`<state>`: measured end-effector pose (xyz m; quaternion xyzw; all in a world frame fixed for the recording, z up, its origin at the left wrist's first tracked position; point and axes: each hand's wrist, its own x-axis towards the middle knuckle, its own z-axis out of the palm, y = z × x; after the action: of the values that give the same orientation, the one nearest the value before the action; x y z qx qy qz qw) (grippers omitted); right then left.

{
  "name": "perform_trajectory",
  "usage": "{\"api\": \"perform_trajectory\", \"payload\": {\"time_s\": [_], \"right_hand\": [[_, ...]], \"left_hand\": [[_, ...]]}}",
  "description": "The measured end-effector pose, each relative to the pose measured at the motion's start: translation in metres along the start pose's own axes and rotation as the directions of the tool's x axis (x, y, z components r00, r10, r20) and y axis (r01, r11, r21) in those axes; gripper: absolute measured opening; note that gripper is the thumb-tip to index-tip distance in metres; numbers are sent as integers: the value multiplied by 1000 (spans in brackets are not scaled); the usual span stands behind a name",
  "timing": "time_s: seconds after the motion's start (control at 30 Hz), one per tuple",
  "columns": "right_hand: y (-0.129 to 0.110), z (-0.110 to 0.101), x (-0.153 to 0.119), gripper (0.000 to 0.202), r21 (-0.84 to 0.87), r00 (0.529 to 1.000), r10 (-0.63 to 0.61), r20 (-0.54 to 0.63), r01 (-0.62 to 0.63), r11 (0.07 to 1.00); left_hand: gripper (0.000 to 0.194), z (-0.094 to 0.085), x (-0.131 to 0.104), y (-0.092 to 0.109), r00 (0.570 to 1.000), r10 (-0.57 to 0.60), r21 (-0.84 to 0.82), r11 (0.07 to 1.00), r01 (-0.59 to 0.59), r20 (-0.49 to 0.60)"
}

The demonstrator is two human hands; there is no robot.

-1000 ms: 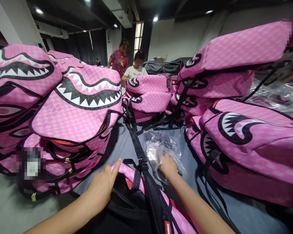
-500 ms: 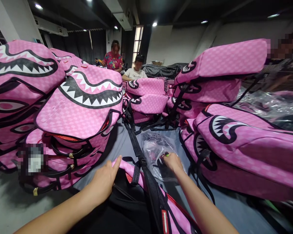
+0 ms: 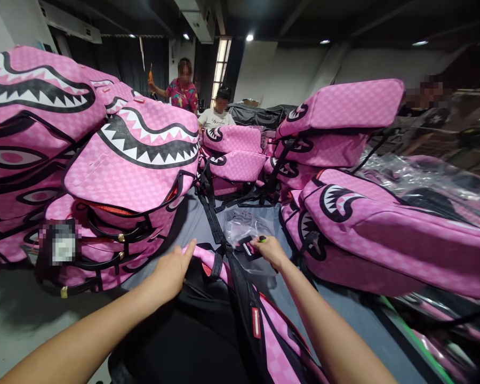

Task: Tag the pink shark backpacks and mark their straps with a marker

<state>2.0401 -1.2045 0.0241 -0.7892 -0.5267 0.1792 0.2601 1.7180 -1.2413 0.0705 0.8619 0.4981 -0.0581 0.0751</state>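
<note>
Here your left hand (image 3: 171, 269) rests flat on the pink checkered backpack (image 3: 272, 341) w/ black straps. Right hand (image 3: 269, 250) pinches a small black tag (image 3: 247, 248).

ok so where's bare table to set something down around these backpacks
Bare grey table shows lower left, beside the left backpack pile. A dark strip lies right of the right hand, below the right pile. The middle lane is crowded: plastic bag, straps and the backpack under the left hand.

A grey table (image 3: 192, 226) carried stacks of pink shark-mouth backpacks (image 3: 132, 160) on both sides, a clear plastic bag (image 3: 242, 226) lay on its bare middle strip, and 1 open backpack (image 3: 264, 330) lay at the near edge
</note>
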Motion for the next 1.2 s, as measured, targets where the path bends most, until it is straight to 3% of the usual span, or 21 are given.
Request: {"api": "perform_trajectory", "payload": {"time_s": [0.07,0.17,0.23,0.27,0.33,0.4,0.53,0.6,0.67,0.8,0.9,1.1,1.2], "right_hand": [[-7,-6,-22,13,-3,994,-114,-1,114,994],[-24,-17,-61,21,23,924,-329,-193,339,941],[-42,-24,-86,23,157,886,-360,-291,415,896],[-53,-27,-98,24,259,900,-330,-284,403,878],[-75,-29,-118,26,421,936,-279,-214,346,839],[-93,-27,-134,24,453,941,-316,-124,337,826],[-111,-11,-154,17,300,874,-486,-1,464,834],[-113,-2,-161,16,242,861,-509,13,491,837],[-115,6,-166,11,155,852,-519,65,505,849],[-130,20,-169,29,-50,816,-447,365,497,866],[-147,31,-168,28,-168,775,-344,531,493,853],[-161,52,-174,28,-415,759,-288,584,584,698],[-155,61,-172,21,-405,760,-299,577,584,704]], "left_hand": [[91,-1,-1,0,1000,3,-8,1000,-3,-1],[90,-3,-1,1,1000,14,-33,999,-14,-3],[90,-3,-1,2,1000,10,-33,999,-10,-3],[89,-3,-1,2,1000,10,-34,999,-10,-9],[89,-3,-2,1,999,14,-51,999,-15,-29],[88,-3,-5,-3,998,21,-107,994,-27,-58],[78,4,-26,-24,994,-2,-452,891,-47,-109],[73,15,-43,-36,990,-1,-627,774,-87,-139],[77,32,-58,-43,987,-11,-691,715,-105,-162],[81,60,-74,-44,970,-125,-678,733,-52,-210],[76,67,-72,-40,956,-151,-672,738,-61,-253],[71,81,-69,-42,932,-138,-642,757,-120,-336],[69,101,-61,-51,903,-117,-561,814,-151,-413]]}}
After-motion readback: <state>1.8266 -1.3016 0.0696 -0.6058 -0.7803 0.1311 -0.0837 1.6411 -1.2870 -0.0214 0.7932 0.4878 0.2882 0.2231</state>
